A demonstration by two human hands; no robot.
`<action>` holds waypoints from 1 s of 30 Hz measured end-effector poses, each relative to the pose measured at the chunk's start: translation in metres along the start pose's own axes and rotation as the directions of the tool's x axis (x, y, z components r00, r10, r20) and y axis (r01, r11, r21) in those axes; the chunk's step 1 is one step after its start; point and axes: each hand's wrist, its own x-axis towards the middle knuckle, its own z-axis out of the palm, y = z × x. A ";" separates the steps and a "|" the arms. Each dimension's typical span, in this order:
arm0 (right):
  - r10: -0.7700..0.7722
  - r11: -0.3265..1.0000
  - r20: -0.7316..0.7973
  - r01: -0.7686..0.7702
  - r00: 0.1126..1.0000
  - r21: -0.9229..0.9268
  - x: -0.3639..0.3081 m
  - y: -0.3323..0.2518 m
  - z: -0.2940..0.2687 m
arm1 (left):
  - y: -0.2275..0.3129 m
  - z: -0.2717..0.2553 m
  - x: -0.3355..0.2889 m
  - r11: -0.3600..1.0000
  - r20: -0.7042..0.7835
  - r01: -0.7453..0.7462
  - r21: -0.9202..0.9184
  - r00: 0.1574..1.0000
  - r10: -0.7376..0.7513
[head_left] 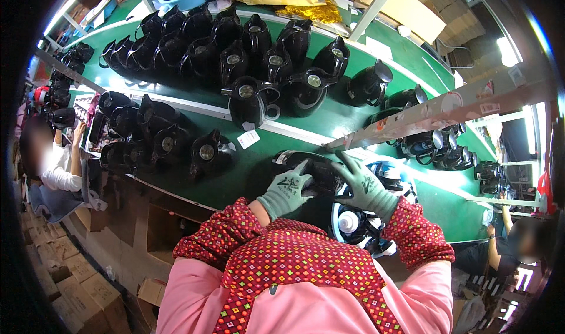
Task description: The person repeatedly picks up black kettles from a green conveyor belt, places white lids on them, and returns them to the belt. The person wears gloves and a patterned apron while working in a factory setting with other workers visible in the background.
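Note:
A glossy black jug [321, 170] lies tilted in front of my body at the bench's near edge. My left hand [287, 194], in a pale green glove, grips its left side, with the fingertips at the top. On the jug's right side rests my right hand [371, 191], gloved alike, thumb and fingers against the black surface. Part of the jug is hidden under the hands. Close by the right hand stands a light blue basket [336, 221] with white and black parts, among them a white round piece [348, 222].
Several black jugs [247, 95] crowd the green bench [268, 143] ahead and left. More jugs [429, 144] stand to the right, past a slanted metal post [435, 113]. A white paper tag [248, 138] lies ahead. Co-workers sit far left and far right; cardboard boxes [97, 293] fill the lower left.

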 end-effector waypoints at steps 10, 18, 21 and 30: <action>0.156 0.980 -0.212 -0.124 0.965 0.156 0.027 -0.005 0.042 | -0.031 -0.011 0.002 0.990 -0.202 -0.135 -0.050 0.972 0.122; 0.490 0.869 -0.131 -0.471 0.862 0.152 0.065 -0.033 0.045 | 0.017 0.015 -0.033 0.946 -0.008 0.268 -0.181 0.962 -0.273; 0.272 0.957 -0.140 -0.283 0.952 -0.069 0.062 -0.039 0.028 | -0.022 0.006 -0.035 0.976 -0.132 0.058 -0.212 0.987 -0.087; -0.200 0.971 -0.103 0.183 0.974 -0.154 0.086 -0.010 0.040 | -0.066 -0.037 -0.035 0.999 0.054 -0.007 -0.032 0.999 0.009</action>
